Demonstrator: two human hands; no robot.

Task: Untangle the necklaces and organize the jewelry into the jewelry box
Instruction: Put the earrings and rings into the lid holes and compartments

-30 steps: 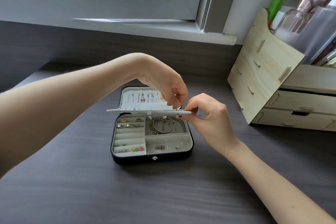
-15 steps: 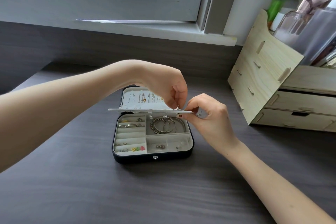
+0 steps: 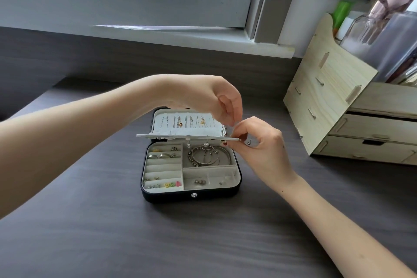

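Here, the dark wood-grain desk point(image 3: 108, 237) carries a black jewelry box point(image 3: 171, 196) at its middle. The box's long side runs left to right, its snap clasp faces the person and its hinge lies on the far, window side. In the open tray, rings point(image 3: 163, 156) sit in the left slots, small coloured studs point(image 3: 172, 184) in the nearest slot, and bracelets point(image 3: 206, 157) fill the far right compartment.

Above the tray's far half a pale earring panel point(image 3: 180, 137) lies almost level, seen edge-on, long axis left to right, with small earrings point(image 3: 188, 143) hanging beneath it. The right hand point(image 3: 264, 149) pinches the panel's right end between thumb and curled fingers. The left hand point(image 3: 216, 99) arches down from above, thumb and forefinger pressed together just over that same end; whether they hold something small I cannot tell.

Behind, the lid point(image 3: 158, 119) stands open, leaning back, with necklaces point(image 3: 187, 122) hung in a row down its pale lining. At far right stands a wooden drawer organizer point(image 3: 327, 101) holding a glass bottle point(image 3: 370, 25). Beyond is the grey window frame point(image 3: 126, 4).
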